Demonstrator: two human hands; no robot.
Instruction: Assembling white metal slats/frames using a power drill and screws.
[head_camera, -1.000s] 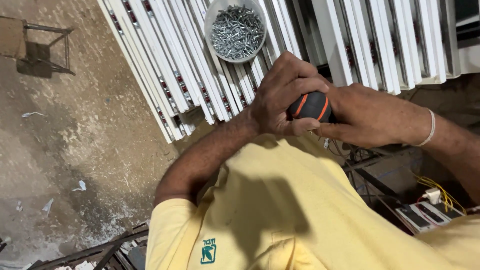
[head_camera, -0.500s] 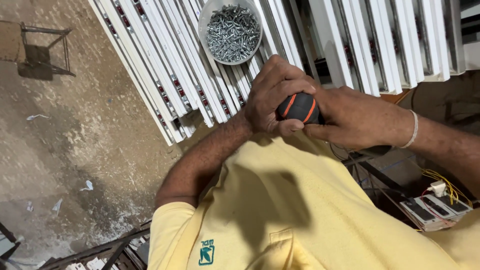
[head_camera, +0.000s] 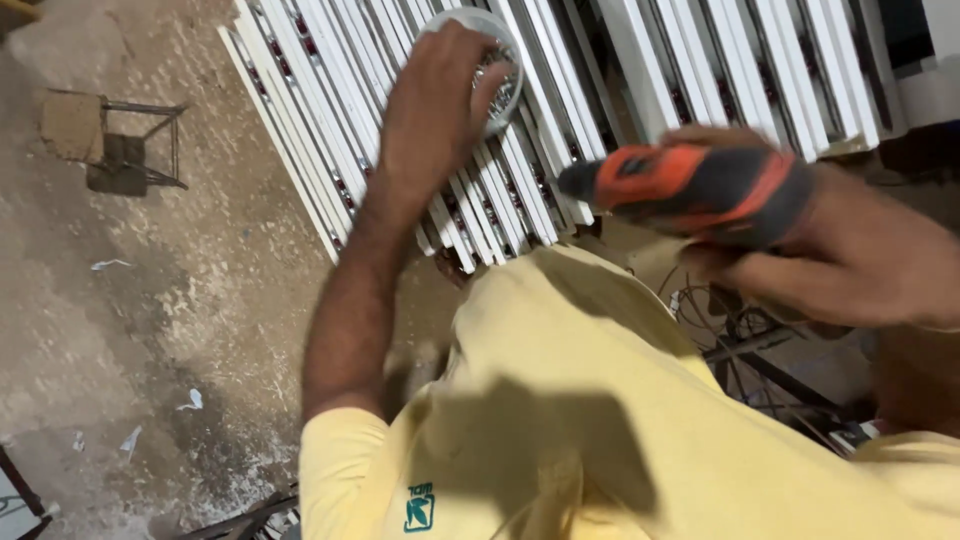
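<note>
My left hand (head_camera: 435, 110) is stretched out over a round bowl of metal screws (head_camera: 503, 72) that rests on a stack of white window profiles (head_camera: 700, 60). Its fingers curl down into the bowl, so I cannot tell whether they hold any screws. My right hand (head_camera: 850, 265) grips an orange and black power screwdriver (head_camera: 690, 185), held up close to the camera at the right and blurred, with its nose pointing left. My yellow shirt (head_camera: 560, 420) fills the lower part of the view.
The white profiles lie side by side across the top of the view, their ends overhanging a dusty concrete floor (head_camera: 150, 300). A small metal-framed stool (head_camera: 115, 150) stands at the upper left. Tangled wires and dark metal bars (head_camera: 745, 335) lie at the right.
My left hand has let go of the screwdriver and moved up to the bowl of screws. My right hand has carried the screwdriver to the right, nearer the camera.
</note>
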